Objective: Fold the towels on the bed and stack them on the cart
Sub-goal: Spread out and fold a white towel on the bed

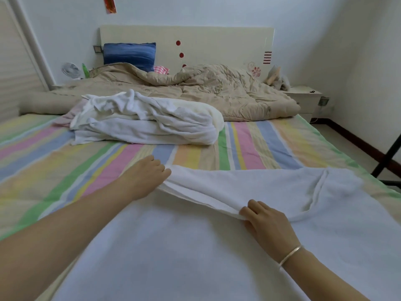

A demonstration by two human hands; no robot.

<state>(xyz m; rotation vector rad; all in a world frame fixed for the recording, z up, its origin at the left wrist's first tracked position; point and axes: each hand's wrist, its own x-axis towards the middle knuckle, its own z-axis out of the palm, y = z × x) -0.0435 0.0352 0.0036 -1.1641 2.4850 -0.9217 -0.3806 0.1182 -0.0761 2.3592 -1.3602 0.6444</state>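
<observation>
One towel [195, 257] lies flat on the near bed [65, 153], its folded-over far edge pinched at the corner by the left hand [147, 177] and mid-hem by the right hand [267, 222], so draw both evenly toward the body, matching hems, with the unfolded pile [147, 120] lying beyond.

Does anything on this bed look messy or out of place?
Yes. The white towel being folded has its far right corner flipped back on itself, so it lies uneven. Behind it, the towel pile is a crumpled heap, not yet folded, and the beige quilt is rumpled.
</observation>
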